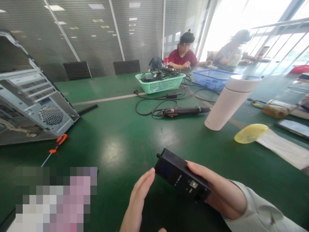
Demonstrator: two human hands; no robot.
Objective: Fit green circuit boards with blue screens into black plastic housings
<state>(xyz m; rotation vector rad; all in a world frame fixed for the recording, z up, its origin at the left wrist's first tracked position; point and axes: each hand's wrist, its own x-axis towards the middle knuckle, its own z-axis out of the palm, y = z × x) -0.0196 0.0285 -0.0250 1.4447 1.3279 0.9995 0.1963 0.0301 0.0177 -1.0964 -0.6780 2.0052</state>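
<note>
A small black box-shaped electronic device (181, 175) is tilted above the near part of the green table. It has a dark display-like panel, white markings, a pale square button or port, and a short knob at its far end. Wrapped round its right end is my right hand (217, 190), thumb along the top edge; the other fingers are hidden behind it. My left hand (140, 196) is open, fingers stretched out. Its fingertips are at the device's left edge; whether they touch it I cannot tell.
A computer case (51, 112) and an orange-handled screwdriver (58, 143) are on the left. Ahead lie a corded electric screwdriver (183, 111), a green basket (161, 85) of cables, a blue basket (210, 80) and a white tumbler (229, 103). Two people sit at the far side.
</note>
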